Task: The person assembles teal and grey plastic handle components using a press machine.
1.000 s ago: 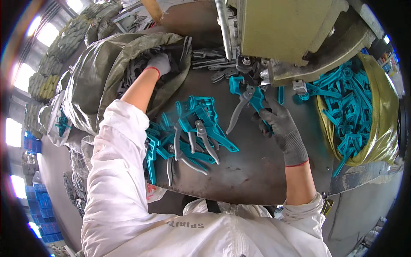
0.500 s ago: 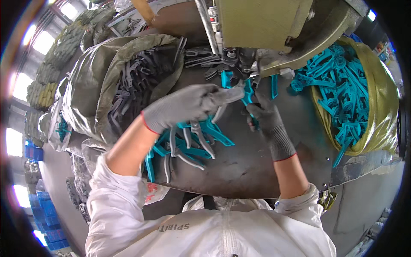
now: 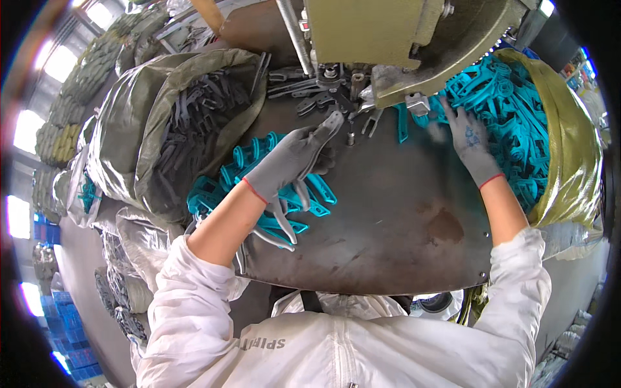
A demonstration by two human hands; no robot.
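Note:
My left hand, in a grey work glove with a red cuff edge, is closed around a grey lever-like handle whose end points up toward the machine's tool head. Under and beside that hand lies a pile of teal pieces with grey curved handles among them. My right hand, gloved the same way, reaches over the near left side of a heap of teal parts. Its fingers are stretched out and partly blurred, with no part visibly held.
A yellow-green machine with a metal post stands at the far side of the steel table. An olive sack of grey handles stands left, a yellow sack right. One teal piece lies by the machine.
My right hand has moved from the machine's front to the teal heap on the right. The left hand, holding a grey handle, has shifted slightly down. The teal piece beneath the tool head is gone.

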